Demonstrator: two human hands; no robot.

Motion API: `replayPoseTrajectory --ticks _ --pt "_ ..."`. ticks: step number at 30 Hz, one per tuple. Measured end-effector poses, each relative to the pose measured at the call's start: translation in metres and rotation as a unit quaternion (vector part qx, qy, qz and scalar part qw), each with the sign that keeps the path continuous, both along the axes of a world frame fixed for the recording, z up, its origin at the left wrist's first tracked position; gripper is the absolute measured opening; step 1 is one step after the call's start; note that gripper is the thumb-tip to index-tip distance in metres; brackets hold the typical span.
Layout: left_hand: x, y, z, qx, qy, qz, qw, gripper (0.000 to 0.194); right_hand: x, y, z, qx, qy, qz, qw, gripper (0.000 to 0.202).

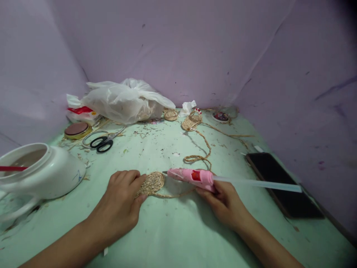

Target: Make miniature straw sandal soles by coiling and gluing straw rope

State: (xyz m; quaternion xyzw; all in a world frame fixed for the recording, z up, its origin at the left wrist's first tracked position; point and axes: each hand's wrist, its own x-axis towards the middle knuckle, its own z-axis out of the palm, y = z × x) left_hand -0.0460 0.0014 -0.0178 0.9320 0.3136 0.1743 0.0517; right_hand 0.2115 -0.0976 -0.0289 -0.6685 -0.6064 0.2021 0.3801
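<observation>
My left hand is closed on the left end of a flat coiled straw-rope sole, fingers above and thumb at its near edge. In my right hand is a pink glue gun, gripped by its handle, with a long clear glue stick jutting out behind. The gun's nozzle points left, at the far right edge of the sole. A braided rope runs from the sole toward my right hand, and more of it curls on the table behind the gun.
Beyond lie a small woven slipper, another woven piece, a white plastic bag and a dish of beads. Scissors, a round tin and a white jug are at left; a phone is at right.
</observation>
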Motion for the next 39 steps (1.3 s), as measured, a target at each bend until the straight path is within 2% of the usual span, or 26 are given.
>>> replayPoseTrajectory --ticks 3,7,9,12,15,19,22,25,28,29,30,31,32,33,36,39 --pt "-0.001 0.0 0.0 0.001 0.005 0.0 1.0 0.027 0.0 0.002 0.007 0.025 0.059 -0.034 0.997 0.015" --pt "-0.001 0.001 -0.001 -0.006 0.009 0.001 1.0 0.029 0.013 0.015 0.032 0.05 0.192 -0.106 0.974 0.026" --pt "-0.001 0.001 -0.002 -0.006 0.008 0.004 1.0 0.029 0.027 0.03 0.046 0.052 0.237 -0.165 0.956 0.032" --pt "-0.001 0.0 -0.002 -0.008 0.009 0.009 1.0 0.029 0.051 0.063 0.06 0.024 0.218 -0.279 0.935 0.022" --pt "-0.003 -0.001 -0.002 -0.003 0.004 0.009 1.0 0.03 0.069 0.098 0.057 -0.011 0.186 -0.313 0.931 0.022" --pt "-0.005 -0.003 0.0 -0.006 0.001 0.0 1.0 0.03 0.08 0.128 0.036 -0.067 0.124 -0.333 0.932 0.023" --pt "-0.005 -0.004 0.003 -0.022 0.008 0.005 1.0 0.03 0.081 0.136 0.027 -0.088 0.078 -0.333 0.936 0.026" --pt "-0.005 -0.005 0.006 -0.042 0.004 0.013 0.999 0.032 0.066 0.127 0.035 -0.069 0.029 -0.333 0.94 0.02" --pt "-0.005 -0.004 0.007 -0.062 0.001 0.004 0.998 0.032 0.028 0.098 0.049 0.001 -0.008 -0.297 0.955 0.023" --pt "-0.005 -0.004 0.007 -0.067 0.002 0.001 0.998 0.033 0.012 0.084 0.052 0.073 -0.019 -0.23 0.97 0.022" --pt "-0.005 -0.003 0.007 -0.07 0.003 0.001 0.998 0.033 -0.005 0.069 0.054 0.095 -0.008 -0.128 0.987 0.017" --pt "-0.005 -0.003 0.007 -0.073 0.005 0.002 0.997 0.034 -0.021 0.054 0.054 0.072 -0.003 -0.018 0.997 0.012" --pt "-0.005 -0.003 0.007 -0.076 0.008 0.004 0.997 0.034 -0.036 0.04 0.052 0.043 -0.011 0.062 0.997 0.014" --pt "-0.004 -0.003 0.008 -0.079 0.013 0.006 0.997 0.034 -0.049 0.029 0.048 0.029 -0.034 0.109 0.993 0.014" --pt "-0.003 -0.003 0.009 -0.091 0.024 0.012 0.996 0.033 -0.07 0.012 0.029 0.033 -0.138 0.13 0.981 0.014" --pt "-0.002 -0.003 0.011 -0.097 0.028 0.017 0.995 0.033 -0.072 0.014 0.016 0.042 -0.196 0.121 0.972 0.013"
